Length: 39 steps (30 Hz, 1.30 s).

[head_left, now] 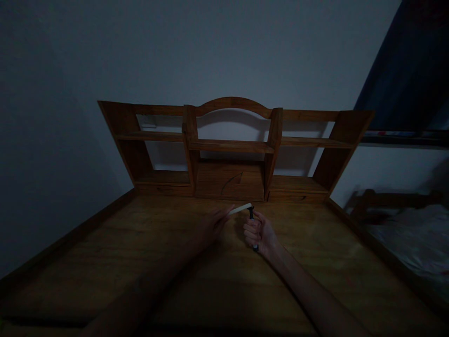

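Observation:
The room is dim. My right hand [258, 234] is closed around a dark, slim tool [251, 214] held upright, its tip sticking up above my fist and its lower end showing below. My left hand [213, 223] pinches the near end of a pale, flat stick [241, 208] that points right, its far end meeting the tip of the dark tool. Both hands hover just over the wooden desk [147, 252], close to its back.
A wooden shelf unit [231, 146] with open compartments stands at the back of the desk against a pale wall. Raised wooden rims run along the desk's left and right sides. A bed with light bedding [414, 238] lies to the right.

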Available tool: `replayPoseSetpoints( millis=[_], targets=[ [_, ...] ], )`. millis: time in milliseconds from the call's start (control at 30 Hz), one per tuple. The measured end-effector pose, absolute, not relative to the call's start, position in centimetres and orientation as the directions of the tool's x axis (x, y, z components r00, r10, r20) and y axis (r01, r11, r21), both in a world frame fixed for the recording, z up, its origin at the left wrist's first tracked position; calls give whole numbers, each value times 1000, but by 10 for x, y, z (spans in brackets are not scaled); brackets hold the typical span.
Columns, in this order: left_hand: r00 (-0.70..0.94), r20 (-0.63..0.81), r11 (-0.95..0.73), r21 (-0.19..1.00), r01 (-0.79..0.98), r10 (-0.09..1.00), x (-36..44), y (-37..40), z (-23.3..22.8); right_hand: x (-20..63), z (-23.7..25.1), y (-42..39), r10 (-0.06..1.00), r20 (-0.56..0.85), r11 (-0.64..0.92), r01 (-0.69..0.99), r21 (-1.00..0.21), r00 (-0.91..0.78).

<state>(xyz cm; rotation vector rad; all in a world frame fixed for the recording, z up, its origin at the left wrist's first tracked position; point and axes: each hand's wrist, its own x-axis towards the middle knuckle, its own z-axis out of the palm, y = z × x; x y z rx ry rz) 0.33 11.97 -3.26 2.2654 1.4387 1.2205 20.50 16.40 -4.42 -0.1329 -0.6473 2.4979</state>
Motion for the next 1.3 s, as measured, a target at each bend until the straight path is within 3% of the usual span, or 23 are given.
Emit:
replayPoseSetpoints(
  millis=[133,300,567,800,1067,1300],
  targets=[
    [159,549,-504,563,655,821,-1,122,-32,205,-45,165,541,42,-738,-498,-455,-840],
    [224,510,-496,495,714,831,2,118,-33,206,-45,166,562,29,-735,-516,-439,-826],
    [46,582,-447,570,689,812,-8,131,-39,207,-47,168,575,29,-723,-524,-450,-818],
    [198,557,-498,461,735,807,1,122,-38,204,-55,171,556,51,-724,-513,-461,-830],
    [69,567,-446,561,697,821,-11,130,-38,205,-49,171,563,82,-699,-527,-483,-822],
    [177,528,-476,507,719,830,3,119,-34,203,-49,169,568,68,-701,-526,-483,-820]
  ],
)
